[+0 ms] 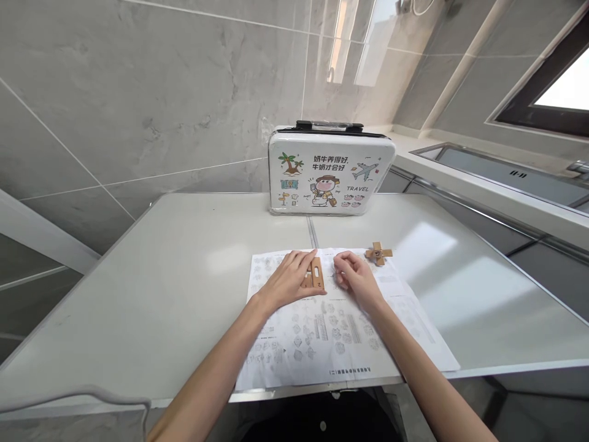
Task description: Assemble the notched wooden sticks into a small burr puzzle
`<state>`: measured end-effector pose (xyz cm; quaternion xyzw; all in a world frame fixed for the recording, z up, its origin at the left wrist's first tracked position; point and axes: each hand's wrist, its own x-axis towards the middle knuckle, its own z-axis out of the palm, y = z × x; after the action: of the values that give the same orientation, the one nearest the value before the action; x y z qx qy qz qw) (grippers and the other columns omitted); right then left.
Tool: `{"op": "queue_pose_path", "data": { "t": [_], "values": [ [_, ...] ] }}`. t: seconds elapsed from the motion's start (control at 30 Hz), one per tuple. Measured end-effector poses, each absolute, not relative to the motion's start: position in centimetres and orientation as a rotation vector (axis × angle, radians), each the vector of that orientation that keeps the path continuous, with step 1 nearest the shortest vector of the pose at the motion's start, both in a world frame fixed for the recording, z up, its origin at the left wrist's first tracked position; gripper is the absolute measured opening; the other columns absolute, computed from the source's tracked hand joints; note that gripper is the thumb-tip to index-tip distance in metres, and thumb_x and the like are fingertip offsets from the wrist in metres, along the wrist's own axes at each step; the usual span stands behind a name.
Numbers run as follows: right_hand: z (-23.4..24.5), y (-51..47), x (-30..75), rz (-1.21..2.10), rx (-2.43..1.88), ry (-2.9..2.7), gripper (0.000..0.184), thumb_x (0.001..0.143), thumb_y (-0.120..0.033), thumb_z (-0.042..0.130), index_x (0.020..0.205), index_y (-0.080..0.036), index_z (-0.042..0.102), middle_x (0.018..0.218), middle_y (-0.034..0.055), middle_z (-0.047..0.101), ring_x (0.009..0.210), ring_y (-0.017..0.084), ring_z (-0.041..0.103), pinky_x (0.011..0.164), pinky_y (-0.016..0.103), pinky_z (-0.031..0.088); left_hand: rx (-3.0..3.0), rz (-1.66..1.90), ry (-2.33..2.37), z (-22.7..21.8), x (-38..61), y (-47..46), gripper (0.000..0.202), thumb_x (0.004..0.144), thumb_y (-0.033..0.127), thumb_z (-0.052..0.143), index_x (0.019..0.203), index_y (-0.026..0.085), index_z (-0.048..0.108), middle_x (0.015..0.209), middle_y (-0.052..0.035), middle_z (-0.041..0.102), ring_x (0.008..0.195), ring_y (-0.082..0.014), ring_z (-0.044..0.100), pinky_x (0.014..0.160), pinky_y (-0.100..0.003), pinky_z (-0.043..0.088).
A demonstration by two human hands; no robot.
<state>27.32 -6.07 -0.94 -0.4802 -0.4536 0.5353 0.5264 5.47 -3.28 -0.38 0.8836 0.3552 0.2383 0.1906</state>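
Observation:
Flat on a printed sheet (322, 350) lie wooden puzzle pieces (317, 273), one with an oblong slot and the number 2. My left hand (291, 276) spans them, its thumb at their near end and fingertips at the far end, and covers part of them. Just to the right, my right hand (356, 276) hovers over or rests on the paper with curled fingers; whether anything is inside them is hidden. Beyond the right hand, an assembled cross-shaped wooden puzzle (378, 253) marked with a letter sits at the sheet's far right edge.
The white table (202, 270) has a seam running down its middle. A white cartoon-printed case (331, 175) with a black handle stands upright at the back, near the tiled wall (207, 92). To the right is a counter with a sink (506, 172).

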Motion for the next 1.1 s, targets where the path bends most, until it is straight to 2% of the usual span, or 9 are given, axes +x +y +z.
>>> {"op": "queue_pose_path", "data": {
  "t": [0.1,0.27,0.4,0.47,0.63,0.8,0.93,1.1],
  "values": [
    [-1.1,-6.4,26.8,1.065,-1.245,-1.343,0.033,0.091,-0.056,0.072,0.090,-0.024,0.064,0.073,-0.0012,0.061,0.061,0.016,0.053,0.056,0.030,0.044,2.433,0.681,0.986,-0.1,5.1,-3.3,0.103,0.080,0.068,0.079,0.163,0.030,0.032,0.149,-0.0129,0.055,0.140,-0.0357,0.049,0.115,-0.053,0.045],
    [-1.8,-6.4,26.5,0.698,-1.279,-1.677,0.027,0.092,-0.046,0.070,0.107,-0.024,0.066,0.102,0.0069,0.069,0.089,0.025,0.063,0.082,0.041,0.053,2.398,0.629,1.037,0.5,3.5,-2.6,0.115,0.070,0.069,0.086,0.163,0.028,0.033,0.151,-0.0145,0.053,0.144,-0.0364,0.044,0.118,-0.054,0.043],
    [-2.2,-6.5,26.6,0.589,-1.228,-1.878,0.053,0.085,-0.046,0.078,0.131,-0.028,0.058,0.136,0.0113,0.061,0.126,0.033,0.057,0.106,0.052,0.049,2.365,0.614,1.058,0.6,2.2,-2.1,0.118,0.065,0.064,0.091,0.163,0.032,0.034,0.147,-0.0110,0.058,0.143,-0.0361,0.044,0.117,-0.055,0.044],
    [-2.2,-6.5,26.7,0.574,-1.218,-1.945,0.065,0.084,-0.048,0.080,0.140,-0.030,0.052,0.145,0.0117,0.057,0.136,0.036,0.051,0.112,0.056,0.044,2.354,0.620,1.065,0.5,2.0,-2.1,0.113,0.067,0.061,0.091,0.162,0.035,0.037,0.146,-0.0095,0.059,0.143,-0.0354,0.045,0.116,-0.054,0.045],
    [-2.1,-6.5,26.9,0.576,-1.233,-1.997,0.065,0.085,-0.048,0.080,0.142,-0.032,0.052,0.144,0.0100,0.060,0.136,0.038,0.050,0.113,0.060,0.043,2.331,0.632,1.115,0.4,2.0,-2.2,0.102,0.068,0.063,0.089,0.156,0.035,0.047,0.142,-0.0119,0.059,0.136,-0.0355,0.053,0.109,-0.052,0.052],
    [-2.4,-6.5,26.8,0.607,-1.266,-1.908,0.067,0.080,-0.053,0.085,0.136,-0.030,0.057,0.136,0.0114,0.063,0.129,0.038,0.056,0.108,0.059,0.048,2.416,0.677,1.089,0.7,2.1,-1.9,0.097,0.069,0.064,0.089,0.150,0.028,0.050,0.144,-0.0118,0.059,0.136,-0.0350,0.051,0.113,-0.052,0.047],
    [-2.4,-6.5,26.7,0.642,-1.297,-1.819,0.070,0.078,-0.057,0.087,0.135,-0.029,0.056,0.136,0.0121,0.064,0.125,0.037,0.059,0.105,0.056,0.050,2.439,0.803,1.266,0.6,2.4,-1.8,0.059,0.086,0.058,0.076,0.128,0.021,0.059,0.129,-0.0115,0.063,0.124,-0.0315,0.056,0.107,-0.049,0.048],
    [-1.9,-6.4,26.5,0.664,-1.281,-1.768,0.067,0.079,-0.056,0.086,0.133,-0.028,0.057,0.135,0.0114,0.066,0.122,0.034,0.062,0.104,0.053,0.051,2.500,0.863,1.536,0.2,2.7,-1.7,0.040,0.084,0.057,0.076,0.094,0.022,0.061,0.109,-0.0107,0.062,0.112,-0.0327,0.054,0.100,-0.051,0.048]
  ]
}}
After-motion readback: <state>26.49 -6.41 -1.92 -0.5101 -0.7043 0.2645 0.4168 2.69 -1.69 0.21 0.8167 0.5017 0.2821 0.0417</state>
